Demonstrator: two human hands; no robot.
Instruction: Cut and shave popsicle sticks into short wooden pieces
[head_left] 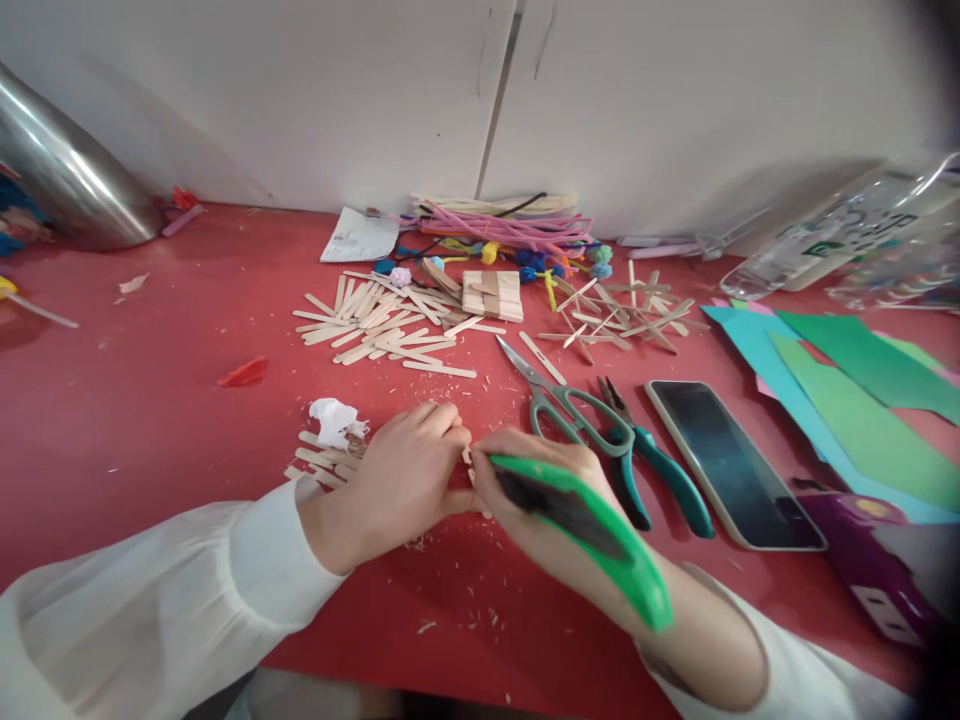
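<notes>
My right hand (pixel 529 480) is closed around a green utility knife (pixel 637 585), its handle slanting back over my wrist and its blade hidden. Against it, my left hand (pixel 409 475) is closed on a craft stick (pixel 468 460), of which only a small pale bit shows between the hands. Cut craft sticks (pixel 322 462) lie beside my left wrist, with a crumpled white tissue (pixel 334 423) on top. Wood shavings are scattered on the red table (pixel 360 610) below and beyond my hands.
Scissors (pixel 566 405), teal pliers (pixel 664 475) and a phone (pixel 735 465) lie right of my hands. Loose craft sticks (pixel 375 320), a stick bundle (pixel 493 295) and pipe cleaners (pixel 510 230) are farther back. Coloured paper (pixel 862 400) and a purple glue gun (pixel 862 560) lie right; a steel bottle (pixel 67 170) stands left.
</notes>
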